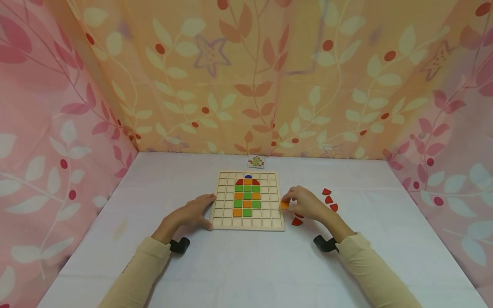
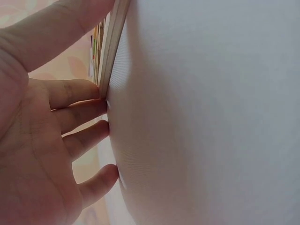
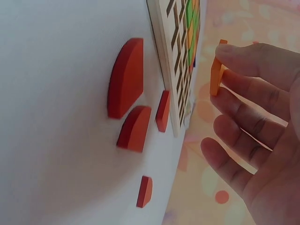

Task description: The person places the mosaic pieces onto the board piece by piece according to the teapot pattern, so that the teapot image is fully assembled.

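Note:
A wooden grid board [image 1: 225, 218] lies mid-table with green, orange, red and blue tiles set in its middle columns. My left hand [image 1: 191, 212] rests at the board's left edge, fingers spread; in the left wrist view its thumb and index finger [image 2: 75, 95] touch the board's side. Just off the right edge, my right hand [image 1: 306, 203] pinches an orange square tile [image 3: 216, 75] between thumb and fingers, raised above the table. Several red quarter-round tiles [image 3: 127, 77] lie loose beneath and beside the right hand; in the head view that hand partly covers one.
A small picture card [image 1: 256, 161] with a coloured pattern lies behind the board. White cloth [image 1: 246, 269] covers the table. Patterned curtains [image 1: 246, 77] stand at the back and both sides. Black wrist-worn devices [image 1: 325, 243] sit near the cuffs.

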Action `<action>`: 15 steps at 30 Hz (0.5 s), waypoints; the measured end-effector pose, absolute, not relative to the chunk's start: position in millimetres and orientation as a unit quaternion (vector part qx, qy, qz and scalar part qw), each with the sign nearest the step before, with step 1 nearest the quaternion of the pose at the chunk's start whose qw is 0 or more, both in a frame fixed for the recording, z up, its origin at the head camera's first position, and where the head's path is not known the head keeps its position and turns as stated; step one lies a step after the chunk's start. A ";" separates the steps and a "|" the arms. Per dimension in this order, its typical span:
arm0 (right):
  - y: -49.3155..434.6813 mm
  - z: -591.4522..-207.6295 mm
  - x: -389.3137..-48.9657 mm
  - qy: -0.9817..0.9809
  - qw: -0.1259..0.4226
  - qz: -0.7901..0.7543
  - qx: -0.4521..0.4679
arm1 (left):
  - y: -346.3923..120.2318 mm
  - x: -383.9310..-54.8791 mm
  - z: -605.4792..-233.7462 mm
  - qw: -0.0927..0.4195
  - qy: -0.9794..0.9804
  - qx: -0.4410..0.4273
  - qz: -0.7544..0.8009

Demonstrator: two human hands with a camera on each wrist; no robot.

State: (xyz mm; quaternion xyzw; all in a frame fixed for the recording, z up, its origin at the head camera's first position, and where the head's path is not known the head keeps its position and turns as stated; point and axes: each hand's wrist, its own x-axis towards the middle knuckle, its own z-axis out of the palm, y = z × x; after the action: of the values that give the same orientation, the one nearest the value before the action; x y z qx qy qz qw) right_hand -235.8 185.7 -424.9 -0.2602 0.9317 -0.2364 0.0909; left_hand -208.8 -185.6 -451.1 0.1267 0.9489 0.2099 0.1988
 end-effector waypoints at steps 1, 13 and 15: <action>183.7 -425.2 -235.8 0.931 0.090 -0.235 -0.264 | -185.5 -208.8 -451.4 0.199 0.949 0.126 0.210; 159.0 -429.1 -236.2 0.925 0.092 -0.243 -0.277 | -186.2 -209.5 -452.6 0.198 0.949 0.127 0.209; 153.7 -430.2 -236.7 0.924 0.094 -0.244 -0.278 | -186.3 -209.5 -452.9 0.197 0.949 0.127 0.209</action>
State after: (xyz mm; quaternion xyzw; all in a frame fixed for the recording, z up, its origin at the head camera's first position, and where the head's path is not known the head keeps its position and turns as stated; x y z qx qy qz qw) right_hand -236.7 153.7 -430.2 -0.2777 0.9244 -0.2439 0.0944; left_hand -209.5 -186.3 -452.9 0.1273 0.9493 0.2091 0.1972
